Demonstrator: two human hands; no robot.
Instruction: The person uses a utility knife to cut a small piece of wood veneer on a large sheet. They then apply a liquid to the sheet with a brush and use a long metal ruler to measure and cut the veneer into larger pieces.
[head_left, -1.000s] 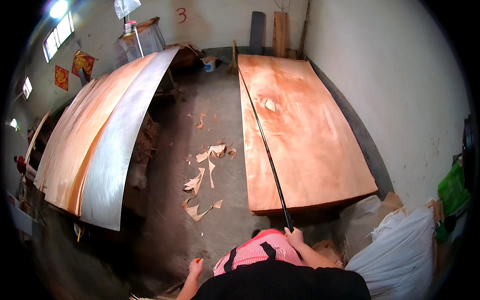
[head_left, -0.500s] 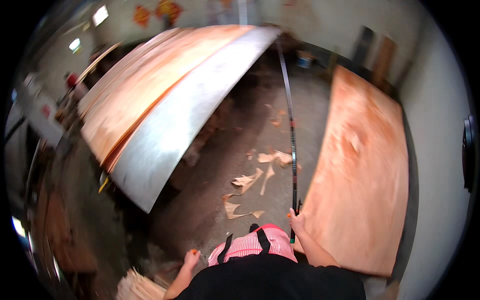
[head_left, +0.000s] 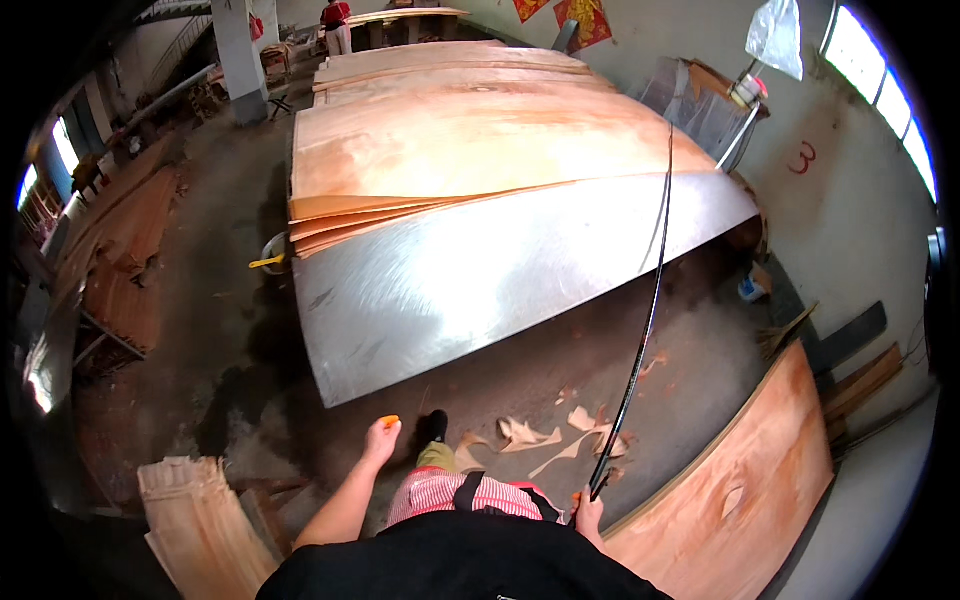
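My right hand point(head_left: 588, 512) is wrapped round the lower end of a long black rod point(head_left: 636, 375), slim and tapering like a fishing rod. The rod slants up and away, its thin tip crossing in front of the metal-topped table point(head_left: 430, 290) and the veneer sheets. Held out to the left near the table's front edge, my left hand point(head_left: 382, 440) is closed. A small orange thing point(head_left: 389, 421) shows at its fingertips; whether it is held or worn I cannot tell. Large thin wood veneer sheets point(head_left: 450, 135) lie stacked on the table, their left edges lifting apart.
Wood sheets point(head_left: 735, 500) lean at the right by the wall. Torn veneer scraps point(head_left: 525, 435) litter the floor ahead. A veneer bundle point(head_left: 195, 510) lies at lower left. At the far end stands another person point(head_left: 337, 25). A lamp stand point(head_left: 745, 120) rises behind the table's right end.
My view has swung left, so the table now spreads across the middle. The rod has gone from nearly upright to leaning right, still in my right hand. My left hand is further forward.
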